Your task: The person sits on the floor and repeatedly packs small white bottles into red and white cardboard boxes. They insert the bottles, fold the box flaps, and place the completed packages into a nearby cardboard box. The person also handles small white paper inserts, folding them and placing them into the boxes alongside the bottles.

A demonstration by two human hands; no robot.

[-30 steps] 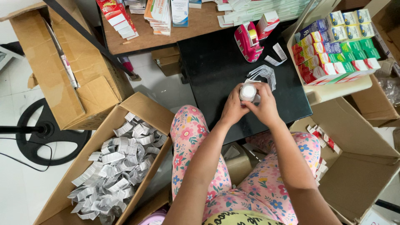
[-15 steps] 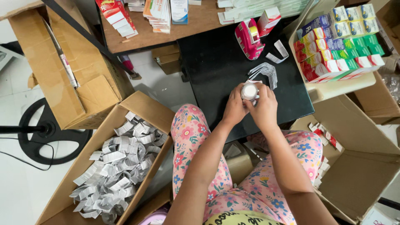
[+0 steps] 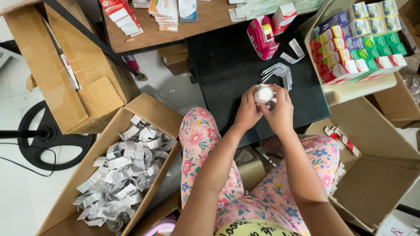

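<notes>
Small white round container [image 3: 264, 94] sits between both hands above the black worktop [image 3: 227, 70], near its 6 o'clock edge. Left hand [image 3: 247, 111] grips it from 9 o'clock, right hand [image 3: 280, 112] from 3 o'clock, fingers closed around its sides. Lower body of the container hidden by the fingers. Folded paper strips [image 3: 278, 73] lie at 1 o'clock, pink tape dispenser [image 3: 261, 36] at 12 o'clock. Tray of coloured boxes [image 3: 358, 39] at 2 o'clock, partly cut off.

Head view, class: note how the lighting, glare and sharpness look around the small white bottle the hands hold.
Head view: light is soft and even, shadows faint; the white bottle between left hand and right hand is overexposed, its surface detail lost; glare sheens the pale floor; frame edges bend slightly.
</notes>
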